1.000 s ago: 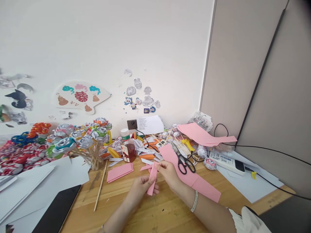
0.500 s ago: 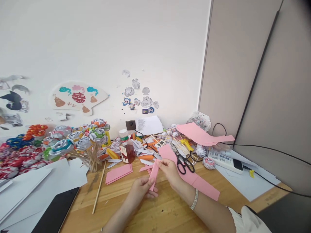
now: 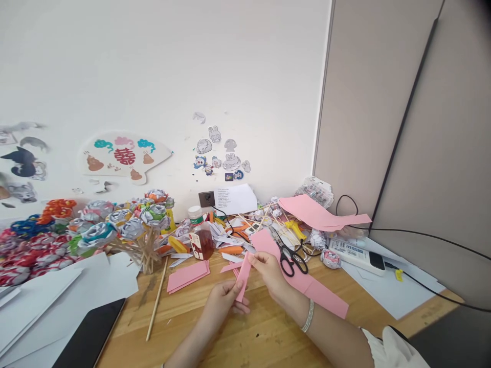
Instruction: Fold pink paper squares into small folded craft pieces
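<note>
A narrow pink paper strip point(image 3: 244, 276), which looks folded, is held upright at a slant above the wooden table. My left hand point(image 3: 224, 301) pinches its lower end between thumb and fingers. My right hand point(image 3: 266, 271) grips the upper end with thumb and forefinger. Thin pink paper pieces point(image 3: 231, 266) lie just behind the strip. To the left rests a small stack of pink paper rectangles point(image 3: 187, 276). Black-handled scissors point(image 3: 291, 259) lie on a long pink sheet point(image 3: 324, 295) right beside my right hand.
A wooden stick point(image 3: 157, 299) and a black tablet-like device point(image 3: 90, 335) lie left. Paper flowers point(image 3: 95, 232) on sticks crowd the back left. A bottle of reddish liquid point(image 3: 201, 237) stands among paper scraps. A white power strip point(image 3: 356, 256) with cables is at right.
Both hands keep the same grip on the pink strip, almost unmoved. The whole view has shifted very slightly; nothing has been picked up or put down.
</note>
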The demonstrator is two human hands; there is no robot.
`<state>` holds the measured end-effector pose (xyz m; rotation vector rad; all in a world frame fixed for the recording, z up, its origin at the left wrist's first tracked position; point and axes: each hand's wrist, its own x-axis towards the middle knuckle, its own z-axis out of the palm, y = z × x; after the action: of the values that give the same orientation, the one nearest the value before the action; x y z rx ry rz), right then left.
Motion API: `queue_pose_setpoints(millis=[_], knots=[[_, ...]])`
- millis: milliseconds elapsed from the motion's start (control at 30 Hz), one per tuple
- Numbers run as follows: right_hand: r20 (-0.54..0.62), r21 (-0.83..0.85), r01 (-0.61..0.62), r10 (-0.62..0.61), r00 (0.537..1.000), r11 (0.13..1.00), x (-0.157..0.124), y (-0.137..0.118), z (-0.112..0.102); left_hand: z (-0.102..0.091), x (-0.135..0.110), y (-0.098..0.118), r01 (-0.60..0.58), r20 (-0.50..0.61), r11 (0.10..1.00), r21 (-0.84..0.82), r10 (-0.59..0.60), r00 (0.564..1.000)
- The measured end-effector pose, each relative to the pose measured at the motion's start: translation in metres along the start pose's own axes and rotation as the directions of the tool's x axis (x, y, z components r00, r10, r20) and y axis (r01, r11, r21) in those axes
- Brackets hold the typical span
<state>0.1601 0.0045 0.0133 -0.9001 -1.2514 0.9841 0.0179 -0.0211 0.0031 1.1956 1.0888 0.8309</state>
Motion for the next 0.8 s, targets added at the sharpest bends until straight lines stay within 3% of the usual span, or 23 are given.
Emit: queue_pose_setpoints(millis=[333,500,800], knots=[[0.192,0.003,-0.032,0.031,0.981,0.999,-0.01,-0.009,0.007,-0.001,-0.007,0.01,-0.176,0.008,0.98,0.089,0.175,0.984],[0.228,0.002,-0.038,0.037,0.973,0.999,-0.012,-0.004,0.009,0.0,-0.01,0.012,-0.19,0.01,0.981,0.038,0.19,0.982],[0.219,-0.178,0.092,-0.052,0.974,0.98,-0.011,0.004,0.008,-0.003,-0.01,0.016,-0.217,-0.043,0.96,0.175,0.228,0.973]])
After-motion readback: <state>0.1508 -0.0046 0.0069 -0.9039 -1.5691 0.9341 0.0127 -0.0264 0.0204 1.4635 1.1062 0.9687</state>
